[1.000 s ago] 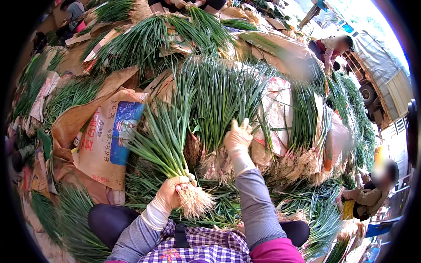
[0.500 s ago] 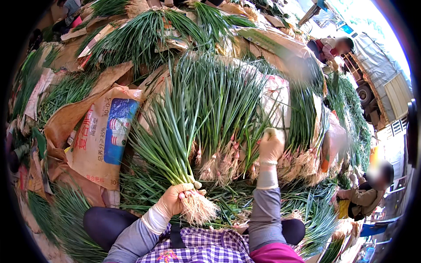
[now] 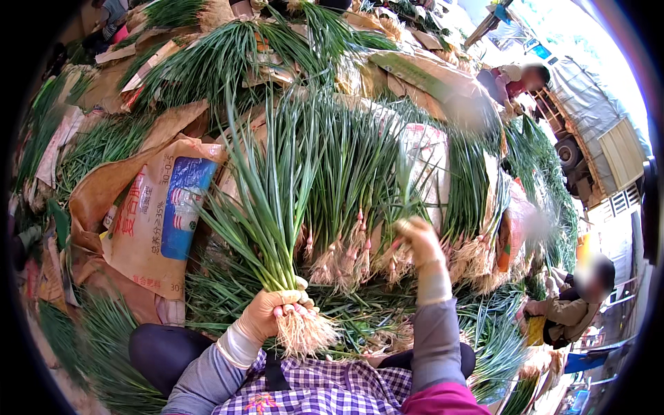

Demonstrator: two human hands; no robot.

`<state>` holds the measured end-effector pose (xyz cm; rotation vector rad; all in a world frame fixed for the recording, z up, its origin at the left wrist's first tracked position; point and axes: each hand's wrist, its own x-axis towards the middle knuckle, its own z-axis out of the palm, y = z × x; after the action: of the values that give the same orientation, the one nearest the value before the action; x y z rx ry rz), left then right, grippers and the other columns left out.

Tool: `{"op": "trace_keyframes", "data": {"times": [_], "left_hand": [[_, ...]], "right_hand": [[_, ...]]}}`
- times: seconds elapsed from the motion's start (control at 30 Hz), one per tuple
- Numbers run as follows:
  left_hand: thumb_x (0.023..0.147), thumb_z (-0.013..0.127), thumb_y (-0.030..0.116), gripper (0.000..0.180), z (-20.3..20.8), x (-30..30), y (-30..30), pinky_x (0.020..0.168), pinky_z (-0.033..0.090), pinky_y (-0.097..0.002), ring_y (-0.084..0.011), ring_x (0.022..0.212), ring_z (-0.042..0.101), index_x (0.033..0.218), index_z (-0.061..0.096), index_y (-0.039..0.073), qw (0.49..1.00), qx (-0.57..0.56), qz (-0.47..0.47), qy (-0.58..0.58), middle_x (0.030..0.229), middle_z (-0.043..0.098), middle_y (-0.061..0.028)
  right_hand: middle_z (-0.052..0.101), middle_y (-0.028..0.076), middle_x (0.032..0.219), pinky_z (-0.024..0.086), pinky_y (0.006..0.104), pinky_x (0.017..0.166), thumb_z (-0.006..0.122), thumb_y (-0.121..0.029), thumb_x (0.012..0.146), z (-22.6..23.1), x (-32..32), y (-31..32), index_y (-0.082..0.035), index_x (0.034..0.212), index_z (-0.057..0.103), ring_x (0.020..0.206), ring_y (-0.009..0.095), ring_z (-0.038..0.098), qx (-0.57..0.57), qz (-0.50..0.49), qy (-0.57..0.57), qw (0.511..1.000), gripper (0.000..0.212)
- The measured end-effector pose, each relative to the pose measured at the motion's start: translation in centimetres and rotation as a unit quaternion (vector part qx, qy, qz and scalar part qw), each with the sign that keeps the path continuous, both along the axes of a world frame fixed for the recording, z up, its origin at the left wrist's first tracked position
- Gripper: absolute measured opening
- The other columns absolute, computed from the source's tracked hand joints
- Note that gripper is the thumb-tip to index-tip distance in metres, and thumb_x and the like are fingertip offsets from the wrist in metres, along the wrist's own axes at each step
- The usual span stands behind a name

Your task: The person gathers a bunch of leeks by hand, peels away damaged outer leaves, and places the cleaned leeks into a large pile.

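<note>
My gloved left hand (image 3: 266, 315) is closed round the base of a bunch of green onions (image 3: 273, 242). Long green leaves fan upward from it, and pale roots hang below the fingers. Farther right, my gloved right hand (image 3: 420, 242) is pinched and smeared by motion. Blurred green leaves rise from its fingertips, with a pinkish bulb end beside them, so it grips a green onion (image 3: 404, 185). Just left of that hand, a row of green onions (image 3: 346, 173) leans on sacking, roots toward me.
A brown printed sack (image 3: 149, 232) lies at the left. Loose green leaves (image 3: 228, 304) cover the ground before my knees. More onions (image 3: 470, 187) rest against a white sack (image 3: 423, 155). Two people (image 3: 574, 311) (image 3: 512, 79) work at the right, near a covered truck (image 3: 595, 111).
My right hand has moved slightly left and down, with green leaves now blurred above it. The bunch in my left hand has swung more upright.
</note>
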<state>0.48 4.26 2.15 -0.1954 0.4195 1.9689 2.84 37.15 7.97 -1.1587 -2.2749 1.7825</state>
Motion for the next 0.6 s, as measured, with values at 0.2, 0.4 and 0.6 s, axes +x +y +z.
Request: {"op": "trace_keyframes", "data": {"times": [0.2, 0.4, 0.6], "left_hand": [[0.078, 0.058, -0.002, 0.019, 0.2, 1.4, 1.1, 0.047, 0.043, -0.015, -0.0032, 0.046, 0.049, 0.097, 0.056, 0.0, 0.99, -0.106, -0.078, 0.042, 0.065, 0.057, -0.0023], [0.076, 0.056, -0.003, 0.025, -0.2, 2.0, 1.6, 0.075, 0.053, -0.031, -0.0136, 0.063, 0.059, 0.101, 0.058, -0.004, 0.988, -0.12, -0.069, 0.07, 0.077, 0.063, -0.0106], [0.077, 0.053, -0.002, 0.034, -1.2, 2.2, 1.6, 0.087, 0.049, -0.0375, -0.0228, 0.083, 0.062, 0.11, 0.056, -0.01, 0.985, -0.109, -0.079, 0.11, 0.097, 0.063, -0.0177]], "right_hand": [[0.066, 0.011, 0.098, 0.039, 0.0342, 0.092, 0.067, -0.026, 0.083, -3.1, 4.5, -9.9, -0.002, 0.1, 0.068, 0.095, 0.018, 0.058, -0.254, 0.113, 0.073, 0.958, 0.03], [0.063, 0.002, 0.08, 0.046, 0.0284, 0.069, 0.067, -0.025, 0.083, -4.3, 4.5, -10.2, -0.002, 0.093, 0.068, 0.076, 0.013, 0.056, -0.038, 0.013, -0.022, 0.999, 0.025], [0.063, 0.011, 0.097, 0.051, 0.0306, 0.074, 0.063, -0.023, 0.084, -3.5, 6.9, -4.4, -0.005, 0.106, 0.06, 0.082, 0.02, 0.062, 0.48, -0.03, -0.017, 0.877, 0.028]]}}
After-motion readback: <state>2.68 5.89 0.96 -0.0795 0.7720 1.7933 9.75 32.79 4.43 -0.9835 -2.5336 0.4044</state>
